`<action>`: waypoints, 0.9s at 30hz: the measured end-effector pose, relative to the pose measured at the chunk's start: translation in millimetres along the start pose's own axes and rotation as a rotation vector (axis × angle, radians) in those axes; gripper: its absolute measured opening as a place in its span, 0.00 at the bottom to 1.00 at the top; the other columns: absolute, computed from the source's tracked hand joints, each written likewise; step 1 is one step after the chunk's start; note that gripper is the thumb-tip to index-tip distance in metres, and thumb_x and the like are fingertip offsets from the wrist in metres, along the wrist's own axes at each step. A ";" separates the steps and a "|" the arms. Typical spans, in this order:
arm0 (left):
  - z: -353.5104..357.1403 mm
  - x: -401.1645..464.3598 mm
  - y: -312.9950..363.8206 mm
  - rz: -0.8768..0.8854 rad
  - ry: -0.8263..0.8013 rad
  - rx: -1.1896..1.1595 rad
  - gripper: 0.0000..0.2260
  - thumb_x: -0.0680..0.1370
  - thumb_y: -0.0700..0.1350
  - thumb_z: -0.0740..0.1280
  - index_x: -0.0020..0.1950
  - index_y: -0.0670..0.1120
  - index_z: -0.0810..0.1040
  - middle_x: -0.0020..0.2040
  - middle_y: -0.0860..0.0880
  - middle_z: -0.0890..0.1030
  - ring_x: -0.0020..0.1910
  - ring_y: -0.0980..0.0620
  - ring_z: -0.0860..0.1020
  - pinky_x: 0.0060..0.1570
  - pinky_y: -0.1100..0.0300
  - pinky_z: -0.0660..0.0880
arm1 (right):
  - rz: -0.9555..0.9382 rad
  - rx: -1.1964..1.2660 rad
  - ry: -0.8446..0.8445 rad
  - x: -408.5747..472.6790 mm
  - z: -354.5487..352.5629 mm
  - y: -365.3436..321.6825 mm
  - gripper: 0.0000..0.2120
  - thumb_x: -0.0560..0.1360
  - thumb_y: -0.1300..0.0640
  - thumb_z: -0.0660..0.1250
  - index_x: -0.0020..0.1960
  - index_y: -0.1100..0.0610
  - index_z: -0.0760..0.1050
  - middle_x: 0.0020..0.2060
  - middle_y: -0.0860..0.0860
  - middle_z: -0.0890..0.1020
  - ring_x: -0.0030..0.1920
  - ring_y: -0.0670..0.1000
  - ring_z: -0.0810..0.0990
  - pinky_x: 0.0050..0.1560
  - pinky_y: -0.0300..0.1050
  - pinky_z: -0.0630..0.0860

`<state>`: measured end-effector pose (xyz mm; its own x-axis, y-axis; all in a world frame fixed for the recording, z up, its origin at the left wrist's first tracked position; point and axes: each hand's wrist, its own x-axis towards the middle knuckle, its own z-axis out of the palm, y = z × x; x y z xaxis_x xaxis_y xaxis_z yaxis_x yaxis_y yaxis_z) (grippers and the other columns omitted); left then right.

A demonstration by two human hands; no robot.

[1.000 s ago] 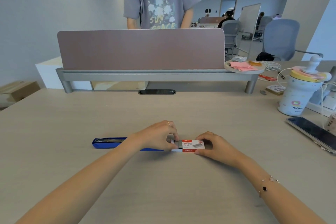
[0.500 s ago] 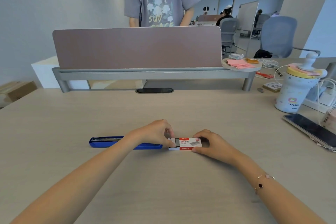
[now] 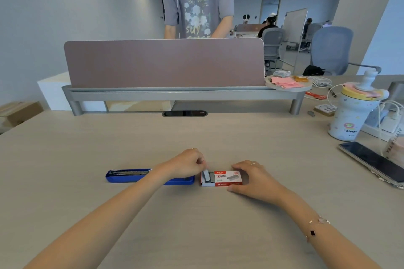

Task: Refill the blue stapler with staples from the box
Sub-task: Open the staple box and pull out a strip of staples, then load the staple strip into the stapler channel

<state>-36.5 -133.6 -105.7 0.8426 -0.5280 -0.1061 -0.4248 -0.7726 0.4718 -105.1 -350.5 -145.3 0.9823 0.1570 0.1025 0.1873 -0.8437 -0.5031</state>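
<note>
The blue stapler (image 3: 129, 176) lies flat on the desk, opened out lengthwise, its metal channel showing at the left end. My left forearm crosses its middle. Just right of it sits the small red and white staple box (image 3: 227, 178), its inner tray slid out to the left. My left hand (image 3: 185, 165) pinches a grey strip of staples (image 3: 205, 175) and tilts it up out of the open end of the box. My right hand (image 3: 254, 178) holds the box's right end against the desk.
A phone (image 3: 371, 162) lies face up at the right, beside a white lidded cup (image 3: 352, 113) and cables. A desk divider on a grey shelf (image 3: 166, 91) runs across the back, and a person in a grey T-shirt stands behind it.
My left fingers have pulled a strip of staples up out of the open end of the box. The right hand stays on the box. The stapler has not moved.
</note>
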 end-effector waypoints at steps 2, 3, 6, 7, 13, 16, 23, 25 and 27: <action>0.5 -1.6 -0.3 -0.024 0.030 -0.042 0.13 0.79 0.43 0.61 0.46 0.33 0.78 0.48 0.43 0.77 0.43 0.51 0.73 0.44 0.59 0.71 | 0.035 -0.012 0.092 -1.0 1.5 -4.4 0.34 0.64 0.37 0.71 0.65 0.49 0.69 0.65 0.45 0.71 0.68 0.48 0.62 0.67 0.42 0.57; 1.3 -2.3 0.1 -0.030 0.047 -0.062 0.14 0.79 0.43 0.60 0.46 0.32 0.78 0.49 0.40 0.78 0.42 0.50 0.73 0.41 0.60 0.71 | 0.038 0.013 0.147 -0.9 2.1 -7.4 0.32 0.64 0.37 0.71 0.64 0.49 0.70 0.65 0.45 0.71 0.68 0.47 0.61 0.65 0.40 0.56; 4.5 -4.0 3.2 -0.033 0.086 -0.140 0.14 0.79 0.43 0.61 0.43 0.33 0.77 0.50 0.36 0.80 0.42 0.49 0.73 0.43 0.56 0.71 | -0.011 0.031 0.261 2.7 6.3 -19.4 0.24 0.65 0.40 0.71 0.58 0.49 0.75 0.59 0.44 0.76 0.65 0.45 0.64 0.60 0.38 0.55; 5.7 -4.2 3.6 -0.038 0.092 -0.169 0.13 0.79 0.44 0.61 0.41 0.36 0.77 0.49 0.38 0.80 0.42 0.49 0.74 0.45 0.55 0.71 | -0.031 0.030 0.278 4.4 8.8 -23.5 0.21 0.66 0.41 0.72 0.55 0.49 0.77 0.57 0.43 0.77 0.64 0.45 0.65 0.59 0.38 0.56; 8.6 -9.1 2.8 -0.046 0.133 -0.262 0.14 0.80 0.46 0.61 0.42 0.37 0.77 0.46 0.43 0.78 0.40 0.52 0.73 0.43 0.59 0.69 | -0.089 0.052 0.318 11.0 19.1 -45.0 0.11 0.67 0.47 0.72 0.48 0.51 0.80 0.45 0.37 0.76 0.56 0.41 0.64 0.55 0.40 0.54; 7.3 -12.5 -1.2 -0.043 0.132 -0.273 0.15 0.80 0.47 0.61 0.45 0.35 0.78 0.45 0.43 0.77 0.38 0.52 0.72 0.41 0.58 0.68 | -0.098 0.051 0.315 11.7 20.6 -49.1 0.07 0.69 0.50 0.71 0.46 0.50 0.80 0.43 0.37 0.76 0.56 0.42 0.65 0.54 0.40 0.54; 4.2 -18.9 -7.5 0.084 0.209 -0.150 0.08 0.78 0.47 0.64 0.46 0.43 0.79 0.44 0.53 0.77 0.47 0.56 0.74 0.49 0.61 0.71 | -0.117 0.024 0.321 12.4 19.4 -50.4 0.07 0.71 0.52 0.69 0.47 0.52 0.80 0.46 0.39 0.78 0.61 0.46 0.67 0.54 0.38 0.53; 1.0 -20.7 -9.8 0.125 0.212 -0.091 0.05 0.77 0.49 0.65 0.46 0.49 0.77 0.46 0.54 0.77 0.50 0.55 0.73 0.53 0.58 0.72 | -0.130 0.015 0.303 14.0 17.9 -51.2 0.07 0.72 0.51 0.68 0.48 0.51 0.80 0.45 0.38 0.76 0.62 0.46 0.66 0.55 0.38 0.53; -4.0 -23.5 -12.9 0.173 0.189 -0.028 0.03 0.76 0.50 0.66 0.47 0.52 0.77 0.48 0.54 0.77 0.52 0.55 0.73 0.55 0.58 0.71 | -0.144 0.004 0.297 16.0 16.7 -52.8 0.06 0.72 0.51 0.68 0.47 0.50 0.80 0.46 0.40 0.79 0.62 0.46 0.66 0.54 0.38 0.53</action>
<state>-49.5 -109.9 -105.7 0.8065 -0.5738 0.1424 -0.5605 -0.6654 0.4930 -99.2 -294.8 -131.4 0.9007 0.1174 0.4182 0.3246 -0.8217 -0.4684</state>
